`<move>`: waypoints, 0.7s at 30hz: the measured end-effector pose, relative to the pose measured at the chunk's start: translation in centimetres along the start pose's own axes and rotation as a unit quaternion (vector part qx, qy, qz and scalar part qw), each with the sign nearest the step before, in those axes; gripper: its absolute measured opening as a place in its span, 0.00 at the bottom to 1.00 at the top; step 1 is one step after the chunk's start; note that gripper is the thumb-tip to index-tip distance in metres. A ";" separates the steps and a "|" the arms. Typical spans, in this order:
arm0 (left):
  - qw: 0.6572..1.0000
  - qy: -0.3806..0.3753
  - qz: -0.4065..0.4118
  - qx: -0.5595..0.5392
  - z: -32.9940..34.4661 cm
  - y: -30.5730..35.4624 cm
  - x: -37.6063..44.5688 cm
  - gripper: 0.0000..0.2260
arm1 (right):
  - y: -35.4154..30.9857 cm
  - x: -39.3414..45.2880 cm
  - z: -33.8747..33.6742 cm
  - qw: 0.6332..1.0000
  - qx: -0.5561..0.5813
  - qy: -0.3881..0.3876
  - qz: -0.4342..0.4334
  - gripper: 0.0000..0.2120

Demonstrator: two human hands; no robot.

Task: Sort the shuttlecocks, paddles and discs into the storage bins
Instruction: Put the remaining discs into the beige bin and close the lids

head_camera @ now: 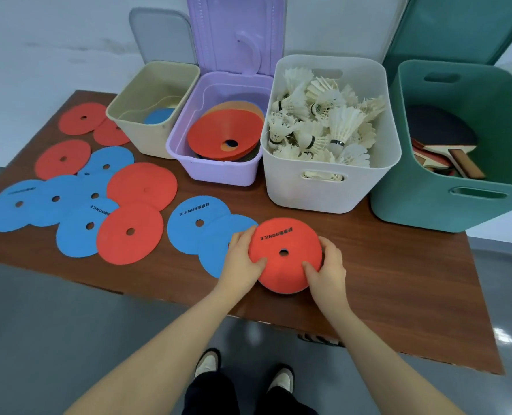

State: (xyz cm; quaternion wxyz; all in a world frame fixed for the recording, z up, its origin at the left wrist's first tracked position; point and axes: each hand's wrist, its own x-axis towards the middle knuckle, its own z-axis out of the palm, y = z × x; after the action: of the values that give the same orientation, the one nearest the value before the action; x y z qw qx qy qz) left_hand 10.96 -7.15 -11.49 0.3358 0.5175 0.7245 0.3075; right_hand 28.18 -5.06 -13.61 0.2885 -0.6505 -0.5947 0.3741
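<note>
Both hands grip one red disc (284, 254) at the near edge of the table (398, 280), just in front of the white bin (323, 190). The left hand (242, 262) curls over its left rim and the right hand (326, 268) over its right rim, thumbs pressed on the upper face and the other fingers tucked out of sight beneath. The disc bulges into a dome between them, which suggests the hands are squeezing it inward, probably to pop it into the cone shape of the discs already stored.

Those shaped discs sit nested in the purple bin (219, 172), directly left of the white bin, with a red one on top; nesting them point-down saves room, which would explain the shaping. The beige bin (147, 136), further left of the white bin, holds a blue disc lying flat on its floor.

The white bin itself is full of shuttlecocks (317, 127), and the green bin (446, 205) to its right holds the paddles (446, 151), so those two sorts look finished. No shuttlecock or paddle shows loose on the table.

What remains are the flat discs (78, 205), red and blue, overlapping in a loose spread well to the left of the white bin, with two blue ones (201, 226) just beside the left hand, one partly under the held disc
</note>
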 end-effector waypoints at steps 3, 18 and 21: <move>0.998 0.056 -0.006 -0.013 -1.8 0.2 -0.7 0.28 | -1.7 -0.2 0.4 0.998 -0.008 -0.017 -0.066 0.26; 0.958 0.250 0.081 0.111 -19.2 -1.2 6.2 0.27 | -19.6 6.4 8.7 0.951 -0.038 -0.033 -0.305 0.28; 0.953 0.255 0.117 0.118 -22.6 -1.1 10.5 0.25 | -23.0 9.4 10.9 0.953 -0.048 -0.011 -0.297 0.27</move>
State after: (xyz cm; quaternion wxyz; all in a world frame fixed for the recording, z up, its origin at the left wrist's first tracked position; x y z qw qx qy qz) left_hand -10.32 0.33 -0.95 0.0385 0.5390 0.7514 0.3786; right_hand 6.46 6.39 -2.11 0.3481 -0.4531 -0.7818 0.2495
